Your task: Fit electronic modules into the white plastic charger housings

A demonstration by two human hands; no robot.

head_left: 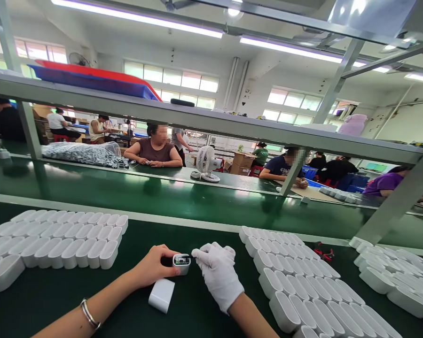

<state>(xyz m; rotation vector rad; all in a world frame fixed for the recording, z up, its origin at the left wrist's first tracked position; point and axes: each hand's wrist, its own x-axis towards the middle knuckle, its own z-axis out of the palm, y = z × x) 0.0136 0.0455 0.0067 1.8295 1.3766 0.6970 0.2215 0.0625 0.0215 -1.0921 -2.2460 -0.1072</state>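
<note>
My bare left hand [157, 266] grips a small white plastic housing [182, 268] between thumb and fingers, its open end facing up. Inside that opening a circuit board with small parts shows. Just right of it is my right hand [216, 265] in a white glove, thumb and fingertips pinched together at the opening's edge. A short dark thing sticks out between the fingertips and the housing, too small to name. Below my left hand lies another white housing [161, 295] on the dark green table [127, 314], apart from both hands.
Rows of open white oval housings [74, 234] stand at left; more rows [296, 277] stand at right. Red-handled pliers [323, 252] lie beyond the right rows. A green conveyor belt [144, 188] runs behind, under a metal shelf [197, 115]. Across it are several people and a white fan [207, 162].
</note>
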